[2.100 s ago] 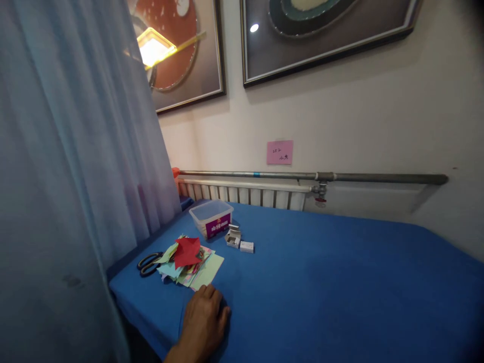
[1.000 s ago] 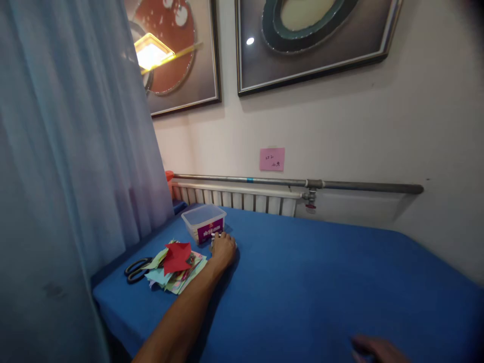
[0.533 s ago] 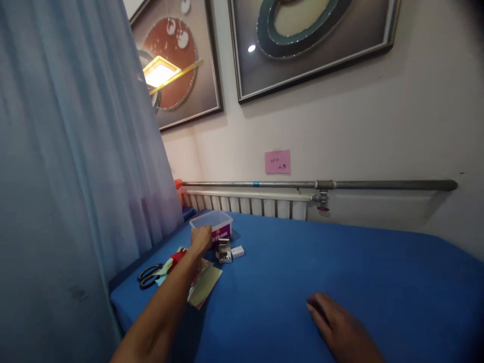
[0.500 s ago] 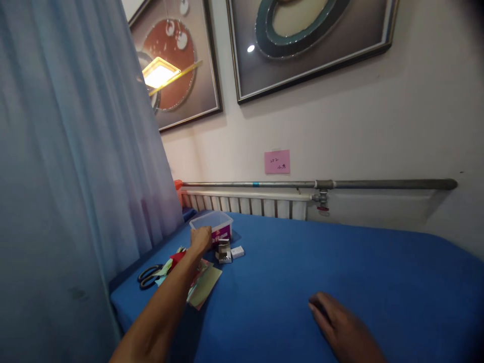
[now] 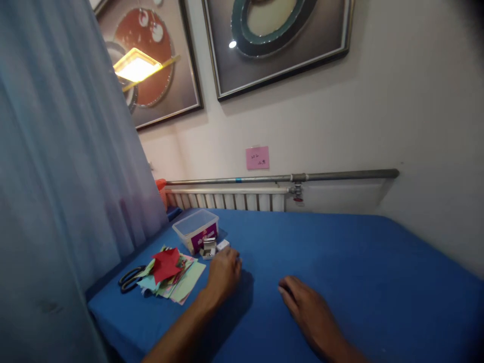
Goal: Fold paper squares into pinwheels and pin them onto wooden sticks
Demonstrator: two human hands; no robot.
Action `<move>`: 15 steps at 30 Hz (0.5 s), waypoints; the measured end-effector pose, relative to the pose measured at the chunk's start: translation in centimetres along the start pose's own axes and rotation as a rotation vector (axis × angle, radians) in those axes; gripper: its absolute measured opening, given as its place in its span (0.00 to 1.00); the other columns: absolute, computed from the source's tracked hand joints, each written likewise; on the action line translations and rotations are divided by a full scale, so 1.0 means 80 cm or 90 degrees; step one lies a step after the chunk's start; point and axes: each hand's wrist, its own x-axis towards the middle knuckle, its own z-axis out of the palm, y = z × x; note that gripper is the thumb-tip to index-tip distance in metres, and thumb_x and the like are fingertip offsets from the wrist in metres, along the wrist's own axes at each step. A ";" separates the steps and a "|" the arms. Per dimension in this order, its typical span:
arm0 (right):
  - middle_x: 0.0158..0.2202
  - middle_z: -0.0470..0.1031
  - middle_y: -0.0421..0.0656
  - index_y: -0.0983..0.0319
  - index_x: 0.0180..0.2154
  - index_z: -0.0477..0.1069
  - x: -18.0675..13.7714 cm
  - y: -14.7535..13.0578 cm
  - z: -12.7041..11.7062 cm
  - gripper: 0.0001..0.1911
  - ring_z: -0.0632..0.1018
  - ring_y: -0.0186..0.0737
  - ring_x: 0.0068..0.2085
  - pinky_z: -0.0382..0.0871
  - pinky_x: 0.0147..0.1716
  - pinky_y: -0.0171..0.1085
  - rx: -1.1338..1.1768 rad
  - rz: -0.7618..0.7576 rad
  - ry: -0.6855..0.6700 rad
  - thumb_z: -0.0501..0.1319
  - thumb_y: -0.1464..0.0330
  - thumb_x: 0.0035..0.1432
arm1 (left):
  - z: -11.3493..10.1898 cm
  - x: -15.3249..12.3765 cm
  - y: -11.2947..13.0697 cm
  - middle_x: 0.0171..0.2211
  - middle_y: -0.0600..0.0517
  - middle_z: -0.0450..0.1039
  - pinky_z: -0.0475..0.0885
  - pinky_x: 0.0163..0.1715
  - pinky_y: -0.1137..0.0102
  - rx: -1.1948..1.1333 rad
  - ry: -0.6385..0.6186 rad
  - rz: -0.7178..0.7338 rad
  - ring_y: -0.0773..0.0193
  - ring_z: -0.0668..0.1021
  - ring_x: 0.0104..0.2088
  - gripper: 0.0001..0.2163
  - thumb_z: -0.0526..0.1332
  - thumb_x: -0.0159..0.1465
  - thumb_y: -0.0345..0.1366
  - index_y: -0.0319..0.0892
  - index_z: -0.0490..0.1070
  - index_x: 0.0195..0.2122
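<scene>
My left hand (image 5: 225,272) is over the blue-covered table, just in front of a small white box (image 5: 223,245). Its fingers are curled, and whatever may be inside them is hidden. Beside that box is an opened small carton (image 5: 208,249), close against a clear plastic tub (image 5: 196,227) with a purple label. My right hand (image 5: 304,305) rests low over the cloth, loosely closed, thumb near the fingers, with nothing visible in it. To the left lie a pile of coloured paper (image 5: 189,280) with a red piece (image 5: 166,264) on top, and black-handled scissors (image 5: 130,280), blades covered.
A blue curtain (image 5: 75,151) hangs along the left side. Behind the table (image 5: 321,242) run a metal pipe (image 5: 340,175) and a white radiator (image 5: 227,201). A pink note (image 5: 257,158) and framed pictures (image 5: 280,50) are on the wall. An orange item (image 5: 161,187) stands behind the curtain's edge.
My left hand has left the plastic tub and come right and nearer, uncovering the paper pile. My right hand stays low over the cloth, loosely closed. The view has shifted right.
</scene>
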 end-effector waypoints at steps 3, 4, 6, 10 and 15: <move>0.36 0.79 0.45 0.58 0.36 0.72 -0.005 -0.011 -0.004 0.13 0.79 0.43 0.37 0.70 0.39 0.41 -0.002 -0.012 -0.010 0.51 0.65 0.69 | 0.034 -0.028 0.049 0.39 0.44 0.77 0.71 0.45 0.61 -0.065 0.012 0.111 0.56 0.77 0.41 0.14 0.49 0.72 0.36 0.44 0.75 0.38; 0.37 0.78 0.45 0.58 0.36 0.72 -0.006 -0.014 -0.008 0.13 0.79 0.43 0.38 0.70 0.39 0.41 0.009 -0.013 -0.001 0.51 0.64 0.69 | 0.039 -0.033 0.058 0.38 0.44 0.77 0.70 0.44 0.61 -0.092 0.018 0.136 0.56 0.77 0.40 0.15 0.49 0.72 0.37 0.44 0.74 0.37; 0.36 0.77 0.45 0.58 0.37 0.72 -0.006 -0.017 -0.023 0.15 0.77 0.42 0.37 0.69 0.40 0.40 0.054 0.006 0.060 0.52 0.58 0.70 | 0.039 -0.034 0.066 0.36 0.44 0.76 0.70 0.42 0.62 -0.176 0.027 0.132 0.57 0.76 0.37 0.16 0.49 0.72 0.41 0.44 0.73 0.33; 0.24 0.65 0.39 0.56 0.25 0.61 0.000 -0.005 -0.059 0.31 0.68 0.39 0.28 0.65 0.31 0.37 0.172 0.172 0.326 0.44 0.41 0.67 | 0.023 -0.012 0.059 0.20 0.51 0.64 0.66 0.29 0.67 -0.451 0.004 -0.123 0.62 0.69 0.25 0.29 0.35 0.74 0.52 0.46 0.58 0.20; 0.20 0.53 0.36 0.55 0.21 0.49 0.010 0.036 -0.064 0.34 0.59 0.37 0.22 0.58 0.24 0.37 0.229 0.266 0.359 0.37 0.37 0.66 | 0.039 0.013 0.041 0.17 0.53 0.56 0.59 0.26 0.67 -0.515 0.036 -0.239 0.63 0.64 0.22 0.31 0.28 0.71 0.59 0.47 0.51 0.18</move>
